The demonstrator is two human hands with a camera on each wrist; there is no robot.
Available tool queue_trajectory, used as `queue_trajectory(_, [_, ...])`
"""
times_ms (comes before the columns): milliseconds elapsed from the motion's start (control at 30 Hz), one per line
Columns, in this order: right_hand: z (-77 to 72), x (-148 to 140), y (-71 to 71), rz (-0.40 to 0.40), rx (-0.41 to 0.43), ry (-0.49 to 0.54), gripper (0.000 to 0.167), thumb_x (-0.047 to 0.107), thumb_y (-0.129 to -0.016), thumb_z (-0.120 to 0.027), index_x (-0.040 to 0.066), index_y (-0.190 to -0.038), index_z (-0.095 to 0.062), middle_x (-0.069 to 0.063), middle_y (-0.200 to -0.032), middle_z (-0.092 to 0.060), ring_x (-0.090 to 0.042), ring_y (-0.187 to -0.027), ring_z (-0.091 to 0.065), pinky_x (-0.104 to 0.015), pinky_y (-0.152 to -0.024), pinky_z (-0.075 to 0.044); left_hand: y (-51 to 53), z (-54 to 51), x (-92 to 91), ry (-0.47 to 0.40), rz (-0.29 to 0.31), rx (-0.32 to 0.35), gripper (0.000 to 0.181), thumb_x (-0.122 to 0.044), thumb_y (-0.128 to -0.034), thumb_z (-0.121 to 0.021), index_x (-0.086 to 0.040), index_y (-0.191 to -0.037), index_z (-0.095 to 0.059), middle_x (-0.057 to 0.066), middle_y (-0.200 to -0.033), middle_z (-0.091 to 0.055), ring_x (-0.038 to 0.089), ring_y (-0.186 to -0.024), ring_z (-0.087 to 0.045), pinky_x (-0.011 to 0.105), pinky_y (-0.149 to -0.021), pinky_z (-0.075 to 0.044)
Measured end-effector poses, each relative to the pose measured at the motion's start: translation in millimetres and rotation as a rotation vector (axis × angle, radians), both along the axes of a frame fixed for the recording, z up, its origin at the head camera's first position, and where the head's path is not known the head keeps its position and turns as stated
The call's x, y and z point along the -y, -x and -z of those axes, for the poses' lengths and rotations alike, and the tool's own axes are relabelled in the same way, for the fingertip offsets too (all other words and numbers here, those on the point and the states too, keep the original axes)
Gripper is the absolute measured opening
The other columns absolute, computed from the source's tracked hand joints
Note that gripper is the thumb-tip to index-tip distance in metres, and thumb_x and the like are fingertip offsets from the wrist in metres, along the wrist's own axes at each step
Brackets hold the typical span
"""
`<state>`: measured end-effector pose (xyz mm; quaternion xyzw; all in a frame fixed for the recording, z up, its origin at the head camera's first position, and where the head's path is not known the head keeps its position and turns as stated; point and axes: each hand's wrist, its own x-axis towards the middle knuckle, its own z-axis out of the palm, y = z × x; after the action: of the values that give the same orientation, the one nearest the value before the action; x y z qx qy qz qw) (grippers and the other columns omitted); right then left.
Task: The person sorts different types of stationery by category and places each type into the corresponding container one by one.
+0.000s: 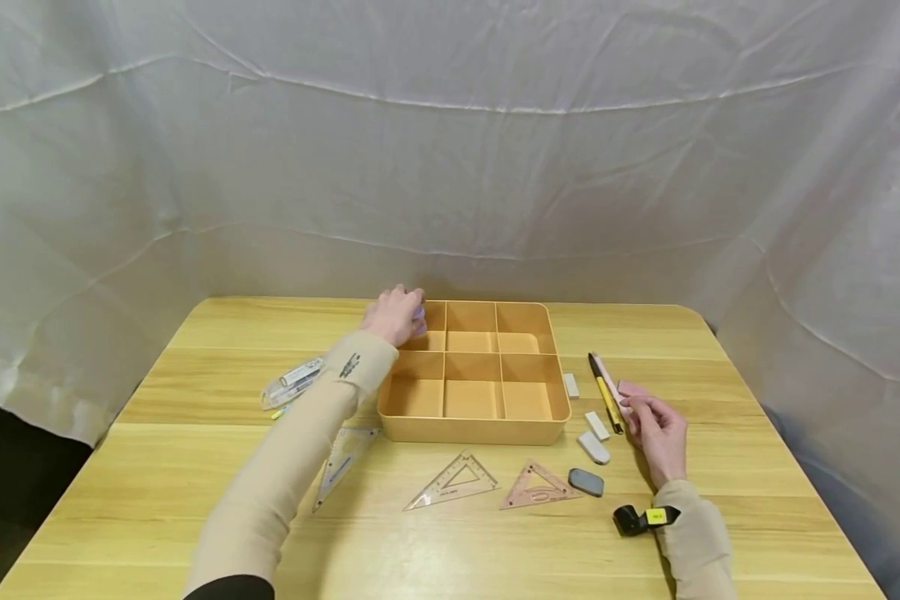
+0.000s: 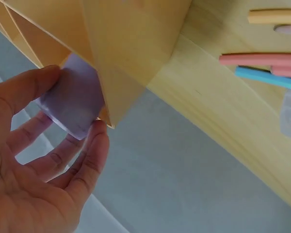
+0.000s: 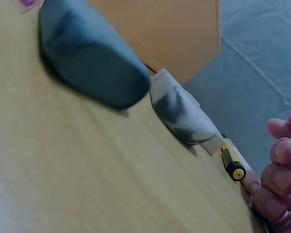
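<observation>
My left hand [image 1: 394,315] reaches over the far-left compartment of an orange-tan divided box [image 1: 474,431]. In the left wrist view, its thumb and fingers pinch a smooth purple eraser [image 2: 76,97] at the compartment's mouth. My right hand [image 1: 660,433] rests on the table right of the box, fingers loosely curled, with no object seen in its grasp. Its fingertips are beside a pink pen [image 1: 610,379] and a pink eraser [image 1: 632,388]; whether they touch either is unclear. A yellow and black pen [image 1: 607,395] lies alongside.
White erasers [image 1: 594,447] and a grey eraser [image 3: 97,58] lie right of the box. Along its front are a pink set square [image 1: 537,486] and clear set squares [image 1: 457,483]. Left of it lie a clear case [image 1: 294,383] and several coloured sticks [image 2: 266,59]. A curtain [image 1: 480,183] hangs behind.
</observation>
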<state>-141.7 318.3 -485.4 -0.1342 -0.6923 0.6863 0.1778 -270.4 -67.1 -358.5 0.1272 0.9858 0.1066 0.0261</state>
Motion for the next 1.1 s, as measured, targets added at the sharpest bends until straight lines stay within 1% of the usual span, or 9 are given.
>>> queue_trajectory(133, [0.4, 0, 0.6, 0.004, 0.021, -0.016, 0.021, 0.005, -0.099, -0.059, -0.014, -0.094, -0.067, 0.002, -0.05, -0.049, -0.005, -0.041, -0.039, -0.02, -0.037, -0.03, 1.7, 3.3, -2.9, 0.03, 0.012, -0.004, 0.034, -0.013, -0.0878, -0.069, -0.009, -0.12, -0.06, 0.019, -0.121, -0.061, 0.039, -0.112, -0.061, 0.053, -0.091, -0.057])
queue_trajectory(300, [0.8, -1, 1.7, 0.004, 0.028, -0.023, 0.021, 0.006, -0.099, -0.059, -0.012, -0.093, -0.068, 0.002, -0.05, -0.049, -0.006, -0.041, -0.039, -0.02, -0.037, -0.03, -0.1, 7.7, -8.3, 0.108, 0.038, -0.067, 0.029, -0.01, -0.0902, -0.059, -0.011, -0.119, -0.063, 0.016, -0.121, -0.067, 0.039, -0.11, -0.066, 0.048, -0.095, -0.054])
queue_trajectory(367, [0.7, -1, 1.9, 0.005, 0.027, -0.027, 0.021, 0.006, -0.099, -0.059, -0.012, -0.093, -0.068, 0.002, -0.05, -0.049, -0.006, -0.041, -0.038, -0.02, -0.037, -0.029, -1.2, 9.1, -10.6, 0.128, 0.042, -0.071, 0.03, -0.01, -0.091, -0.058, -0.013, -0.121, -0.064, 0.014, -0.122, -0.068, 0.038, -0.111, -0.067, 0.047, -0.098, -0.05])
queue_trajectory(433, [0.4, 0, 1.7, 0.005, 0.023, -0.023, 0.021, 0.006, -0.099, -0.059, -0.012, -0.092, -0.068, 0.002, -0.049, -0.048, -0.005, -0.04, -0.038, -0.021, -0.037, -0.029, -1.9, 10.3, -12.7, 0.139, 0.042, -0.059, 0.032, -0.011, -0.091, -0.059, -0.015, -0.123, -0.065, 0.013, -0.123, -0.069, 0.036, -0.113, -0.067, 0.047, -0.1, -0.047])
queue_trajectory(600, [-1.4, 2, 0.8, -0.001, 0.008, -0.005, 0.021, 0.005, -0.098, -0.059, -0.013, -0.092, -0.067, 0.003, -0.048, -0.047, -0.005, -0.039, -0.037, -0.022, -0.036, -0.026, -1.8, 13.1, -16.0, 0.157, 0.05, -0.049, 0.037, -0.008, -0.0886, -0.064, -0.019, -0.124, -0.066, 0.011, -0.126, -0.069, 0.034, -0.116, -0.066, 0.046, -0.103, -0.046])
queue_trajectory(767, [-2.2, 3, -0.5, -0.009, -0.002, -0.01, 0.022, 0.007, -0.099, -0.06, -0.013, -0.091, -0.067, 0.003, -0.048, -0.047, -0.006, -0.039, -0.035, -0.025, -0.036, -0.025, -2.4, 15.0, -16.7, 0.152, 0.049, -0.036, 0.041, -0.008, -0.088, -0.065, -0.021, -0.126, -0.067, 0.011, -0.13, -0.069, 0.035, -0.115, -0.066, 0.046, -0.105, -0.045])
queue_trajectory(833, [-2.3, 3, -0.8, -0.015, -0.011, -0.005, 0.022, 0.006, -0.099, -0.06, -0.013, -0.091, -0.067, 0.002, -0.048, -0.047, -0.006, -0.039, -0.035, -0.026, -0.036, -0.025, -2.2, 15.7, -17.2, 0.141, 0.048, -0.027, 0.039, -0.008, -0.0877, -0.066, -0.021, -0.125, -0.068, 0.011, -0.129, -0.069, 0.034, -0.113, -0.067, 0.046, -0.105, -0.044])
queue_trajectory(967, [-2.2, 3, -0.7, -0.021, -0.023, 0.014, 0.021, 0.005, -0.099, -0.059, -0.012, -0.09, -0.067, 0.002, -0.048, -0.047, -0.006, -0.038, -0.035, -0.026, -0.036, -0.024, -1.7, 17.8, -18.3, 0.133, 0.05, -0.034, 0.034, -0.01, -0.0875, -0.066, -0.021, -0.119, -0.071, 0.009, -0.124, -0.072, 0.033, -0.108, -0.069, 0.047, -0.102, -0.045])
queue_trajectory(1100, [-2.0, 3, -0.5, -0.016, -0.021, 0.011, 0.02, 0.004, -0.098, -0.059, -0.01, -0.089, -0.068, 0.002, -0.048, -0.047, -0.005, -0.038, -0.035, -0.024, -0.036, -0.024, -1.5, 19.0, -19.6, 0.136, 0.043, -0.022, 0.031, -0.01, -0.0879, -0.067, -0.02, -0.117, -0.072, 0.009, -0.124, -0.072, 0.032, -0.108, -0.069, 0.047, -0.102, -0.045])
